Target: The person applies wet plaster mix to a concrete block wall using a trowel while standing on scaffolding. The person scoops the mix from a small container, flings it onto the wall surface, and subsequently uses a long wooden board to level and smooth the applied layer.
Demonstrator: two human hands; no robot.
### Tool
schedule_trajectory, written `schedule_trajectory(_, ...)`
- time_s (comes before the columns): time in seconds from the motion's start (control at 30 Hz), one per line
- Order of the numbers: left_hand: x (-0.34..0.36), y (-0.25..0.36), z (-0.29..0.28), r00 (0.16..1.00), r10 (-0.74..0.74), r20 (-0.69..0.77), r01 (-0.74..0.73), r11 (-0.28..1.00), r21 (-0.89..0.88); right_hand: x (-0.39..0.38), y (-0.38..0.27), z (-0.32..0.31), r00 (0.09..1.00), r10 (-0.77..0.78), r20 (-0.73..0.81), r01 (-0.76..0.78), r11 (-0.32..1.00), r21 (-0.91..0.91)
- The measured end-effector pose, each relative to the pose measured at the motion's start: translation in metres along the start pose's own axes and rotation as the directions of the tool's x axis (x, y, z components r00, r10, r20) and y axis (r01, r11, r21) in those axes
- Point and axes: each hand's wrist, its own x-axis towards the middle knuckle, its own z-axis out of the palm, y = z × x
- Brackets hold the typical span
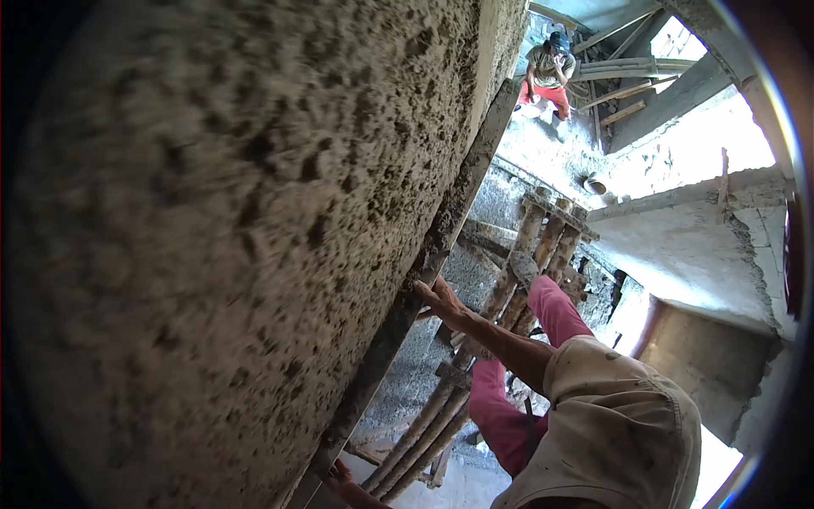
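A long, straight, mortar-smeared bar [386,343] lies slantwise along a wall of rough, pitted wet plaster [254,212], which fills the left of the head view. My right hand [438,299] grips the bar about midway, thumb over its face and fingers partly hidden behind the edge. Lower down, my left hand [341,478] is closed around the bar's edge near its lower end; only part of that hand shows. The plaster surface looks blurred by motion.
My feet stand on a scaffold of round logs [530,246]. Far below, a person in red trousers [547,76] sits near stacked poles [627,69], a hand raised toward the head. A bowl-like container [593,184] lies on the floor. A pale wall [695,229] stands at right.
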Motion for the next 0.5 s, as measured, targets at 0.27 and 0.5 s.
schedule_trajectory(0.27,0.011,-0.038,0.01,0.982,-0.047,-0.182,0.034,0.996,-0.078,0.031,0.026,-0.026,0.995,0.098,-0.006,-0.098,0.995,-0.006)
schedule_trajectory(0.5,-0.051,0.006,0.041,0.99,-0.118,-0.077,0.1,0.974,-0.204,-0.02,-0.061,0.004,1.0,-0.003,0.019,0.004,1.0,-0.03)
